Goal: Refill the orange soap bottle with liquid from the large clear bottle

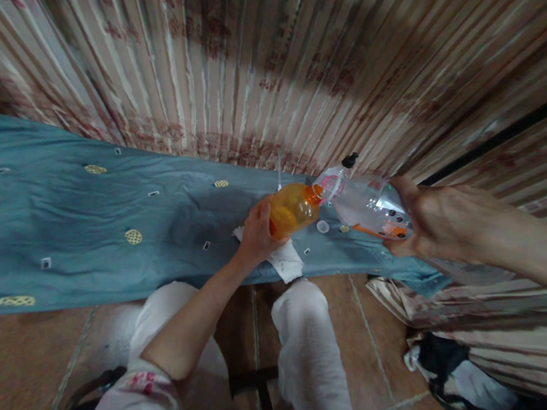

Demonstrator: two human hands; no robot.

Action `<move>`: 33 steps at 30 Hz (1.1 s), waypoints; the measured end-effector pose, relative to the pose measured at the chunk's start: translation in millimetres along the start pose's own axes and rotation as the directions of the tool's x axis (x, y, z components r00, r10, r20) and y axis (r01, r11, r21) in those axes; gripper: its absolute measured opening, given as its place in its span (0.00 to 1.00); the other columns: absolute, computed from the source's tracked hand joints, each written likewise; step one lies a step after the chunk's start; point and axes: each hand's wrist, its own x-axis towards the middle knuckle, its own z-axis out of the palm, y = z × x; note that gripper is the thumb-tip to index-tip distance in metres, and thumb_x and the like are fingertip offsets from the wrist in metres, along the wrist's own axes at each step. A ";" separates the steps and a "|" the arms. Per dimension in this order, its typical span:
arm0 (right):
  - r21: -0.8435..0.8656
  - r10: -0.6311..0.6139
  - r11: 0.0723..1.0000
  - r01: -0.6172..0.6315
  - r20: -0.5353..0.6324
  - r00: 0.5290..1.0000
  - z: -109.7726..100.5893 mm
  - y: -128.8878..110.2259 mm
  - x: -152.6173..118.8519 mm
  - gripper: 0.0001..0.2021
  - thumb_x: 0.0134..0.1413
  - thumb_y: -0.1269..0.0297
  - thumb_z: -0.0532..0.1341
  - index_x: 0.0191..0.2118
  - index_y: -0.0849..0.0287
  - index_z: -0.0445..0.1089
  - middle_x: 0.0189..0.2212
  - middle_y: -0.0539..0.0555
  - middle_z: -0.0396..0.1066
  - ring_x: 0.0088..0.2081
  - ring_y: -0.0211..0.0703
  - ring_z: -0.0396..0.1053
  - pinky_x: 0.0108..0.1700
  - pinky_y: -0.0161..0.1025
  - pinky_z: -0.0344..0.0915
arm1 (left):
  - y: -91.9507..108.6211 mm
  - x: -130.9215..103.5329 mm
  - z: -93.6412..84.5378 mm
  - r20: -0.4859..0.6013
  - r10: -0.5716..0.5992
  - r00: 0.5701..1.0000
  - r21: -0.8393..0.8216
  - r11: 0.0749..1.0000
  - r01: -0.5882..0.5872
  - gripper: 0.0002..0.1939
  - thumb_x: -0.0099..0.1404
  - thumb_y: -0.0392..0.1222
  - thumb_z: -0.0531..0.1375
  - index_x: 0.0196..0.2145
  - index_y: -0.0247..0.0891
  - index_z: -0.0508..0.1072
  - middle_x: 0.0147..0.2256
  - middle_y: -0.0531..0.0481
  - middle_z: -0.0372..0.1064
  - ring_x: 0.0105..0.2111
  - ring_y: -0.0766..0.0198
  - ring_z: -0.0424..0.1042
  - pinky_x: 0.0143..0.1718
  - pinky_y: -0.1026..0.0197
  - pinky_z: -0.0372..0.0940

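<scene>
My left hand [258,232] is wrapped round an orange bottle [295,209], which lies tilted with its neck to the right. My right hand [421,219] grips a larger clear plastic bottle [372,209] with an orange patch and dark spots on its side. The two bottle mouths meet, or nearly meet, above the cloth; whether they touch I cannot tell. Just behind them stands a clear bottle with a black top [349,160]. Under my left hand lies a crumpled white tissue [287,262]. A small round white cap [323,227] rests on the cloth below the necks.
A blue-green cloth with yellow prints [78,217] covers the long narrow table. Pleated patterned curtains [234,55] hang along its far side and at the right. A thin white stick [279,169] is behind the orange bottle. A black and white bundle [456,369] lies on the tiled floor.
</scene>
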 end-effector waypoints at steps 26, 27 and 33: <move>-0.001 0.001 1.000 -0.001 -0.039 0.999 2.8 0.3 -1.7 0.24 0.52 0.45 0.50 0.43 0.63 0.59 0.19 0.57 0.69 0.24 0.56 0.72 0.23 0.37 0.47 | 0.3 -0.2 -1.1 0.016 -0.011 1.000 -0.015 1.000 0.011 0.50 0.44 0.40 0.69 0.61 0.32 0.51 0.57 0.31 0.59 0.57 0.41 0.61 0.59 0.41 0.58; 0.003 -0.005 1.000 0.005 -0.044 0.999 2.7 0.3 -1.7 0.24 0.52 0.46 0.50 0.43 0.63 0.59 0.19 0.57 0.70 0.24 0.56 0.72 0.23 0.37 0.47 | 0.3 -0.2 -1.2 0.016 -0.011 1.000 -0.014 1.000 0.011 0.50 0.44 0.40 0.69 0.61 0.32 0.51 0.57 0.31 0.59 0.57 0.42 0.61 0.59 0.41 0.58; 0.003 0.006 1.000 -0.006 -0.030 1.000 1.0 -0.7 -1.3 0.24 0.51 0.45 0.50 0.43 0.63 0.59 0.20 0.58 0.70 0.25 0.56 0.72 0.22 0.37 0.46 | -0.7 -0.3 0.3 0.002 -0.005 1.000 -0.007 1.000 0.005 0.50 0.44 0.40 0.69 0.61 0.33 0.51 0.57 0.32 0.59 0.57 0.42 0.62 0.58 0.41 0.59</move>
